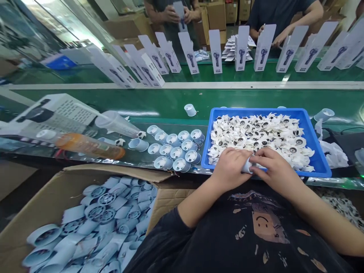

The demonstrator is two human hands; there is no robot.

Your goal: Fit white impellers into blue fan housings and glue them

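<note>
Head view. At lower centre of the frame, the left hand (229,167) and the right hand (274,169) meet at the near edge of a blue plastic tray (318,159); both are closed together on one small pale-blue cylindrical housing (248,165), of which only a short section shows between the fingers. The tray, right of centre, is filled with white fan impellers (261,132), each with a dark round hub.

Left of the tray, a cluster of pale-blue housings (176,146) stands on end in rows on the table surface; one more housing (190,110) lies alone on the green conveyor belt (159,104) behind them. At lower left, an open cardboard box (36,212) holds a loose heap of the same housings (93,223), some showing a grille face.

At left, a clear plastic bottle (82,145) with orange contents lies on its side, beside a printed white carton (54,112) whose text is too small to read.

Across the upper frame, a row of tall white retail cartons (215,51) stands on the far side of the belt, each printed with a dark handheld-fan picture; their lettering is illegible. Behind them, two other people's hands (173,15) handle cartons.
</note>
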